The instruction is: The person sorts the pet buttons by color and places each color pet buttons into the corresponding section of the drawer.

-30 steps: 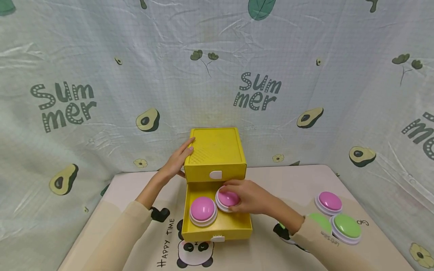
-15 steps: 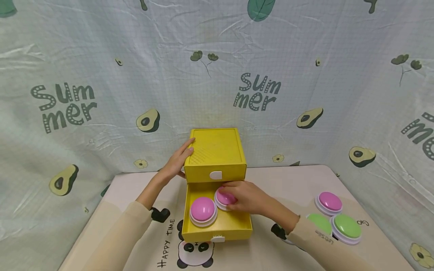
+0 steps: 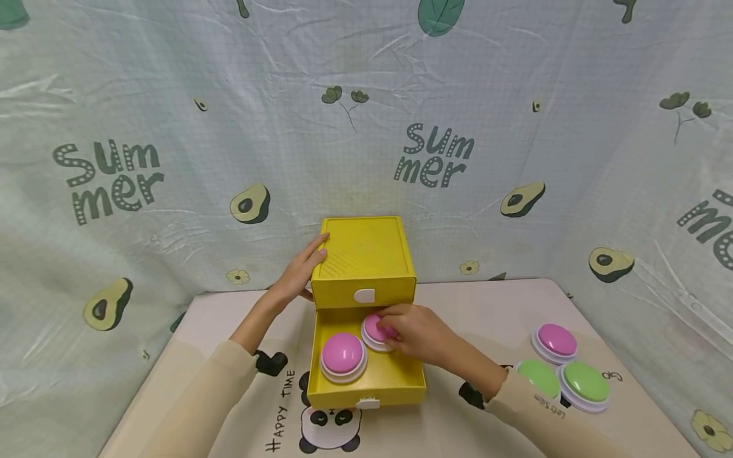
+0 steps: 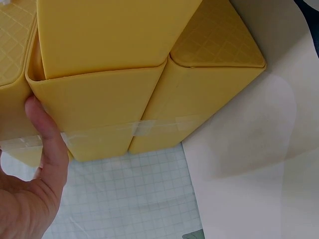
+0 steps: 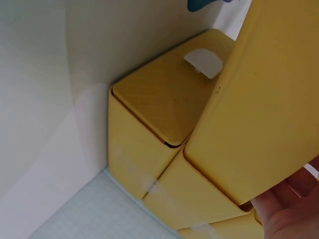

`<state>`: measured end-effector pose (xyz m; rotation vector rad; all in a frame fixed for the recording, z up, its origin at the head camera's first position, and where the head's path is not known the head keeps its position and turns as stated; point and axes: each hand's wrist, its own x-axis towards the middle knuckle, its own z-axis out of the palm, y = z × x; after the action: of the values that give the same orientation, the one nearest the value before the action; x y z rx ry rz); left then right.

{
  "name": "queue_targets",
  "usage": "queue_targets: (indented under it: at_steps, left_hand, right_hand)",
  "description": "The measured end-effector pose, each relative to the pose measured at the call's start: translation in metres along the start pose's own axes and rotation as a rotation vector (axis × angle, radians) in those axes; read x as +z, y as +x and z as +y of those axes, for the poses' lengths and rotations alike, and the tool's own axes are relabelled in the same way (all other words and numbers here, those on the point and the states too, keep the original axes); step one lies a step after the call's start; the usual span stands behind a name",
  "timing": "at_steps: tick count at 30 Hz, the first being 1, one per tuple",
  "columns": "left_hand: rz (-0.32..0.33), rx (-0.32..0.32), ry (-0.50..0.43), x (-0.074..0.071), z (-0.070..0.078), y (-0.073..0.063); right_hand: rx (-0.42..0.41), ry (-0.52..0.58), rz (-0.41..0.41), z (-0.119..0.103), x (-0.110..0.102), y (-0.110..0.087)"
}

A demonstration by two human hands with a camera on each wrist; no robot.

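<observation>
A yellow drawer cabinet (image 3: 366, 245) stands on the table with a drawer (image 3: 395, 381) pulled out below its top one. My left hand (image 3: 298, 273) rests against the cabinet's left side, fingertips at the top edge; in the left wrist view a finger lies along the yellow wall. In the drawer sits a pink push button (image 3: 342, 353) with a white base, front left. My right hand (image 3: 420, 331) pinches a second pink push button (image 3: 373, 332) behind it, covering its right part. In the right wrist view the drawer's wall hides that button, and only part of the hand (image 5: 294, 209) shows.
At the right of the table lie another pink button (image 3: 557, 342) and two green buttons, one a green button (image 3: 585, 383) in full view, the other partly behind the right sleeve (image 3: 532, 407). A printed cloth curtain (image 3: 366, 159) hangs close behind the cabinet.
The pink button under my right hand has shifted slightly left and toward the back of the drawer, with the hand moving along. My left hand has stayed on the cabinet.
</observation>
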<state>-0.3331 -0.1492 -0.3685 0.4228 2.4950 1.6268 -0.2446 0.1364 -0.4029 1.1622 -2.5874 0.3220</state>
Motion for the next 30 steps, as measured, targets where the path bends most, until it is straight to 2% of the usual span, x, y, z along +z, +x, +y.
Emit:
queue_targets:
  at_steps: [6,11,16,18,22,30]
  left_hand:
    - [-0.004,0.007,0.002,0.0,0.0,0.0]
    - [0.002,0.007,0.005,0.0,0.0,0.0]
    - [0.001,0.014,0.0,0.0,-0.001,0.0]
    - [0.002,0.013,0.004,0.0,-0.001,0.0]
    - [0.0,0.016,0.014,-0.001,-0.001,0.001]
    - [0.001,0.01,0.008,0.0,0.0,0.001]
  right_hand:
    - [-0.005,0.014,0.012,-0.001,-0.001,-0.001]
    - [0.016,0.093,0.016,0.002,-0.007,-0.007]
    - [0.025,0.23,0.113,0.011,-0.023,-0.024]
    - [0.018,0.253,0.171,0.018,-0.029,-0.033]
    - [0.057,0.23,0.248,0.038,-0.039,-0.051]
    - [0.239,0.148,0.286,0.093,-0.049,-0.099]
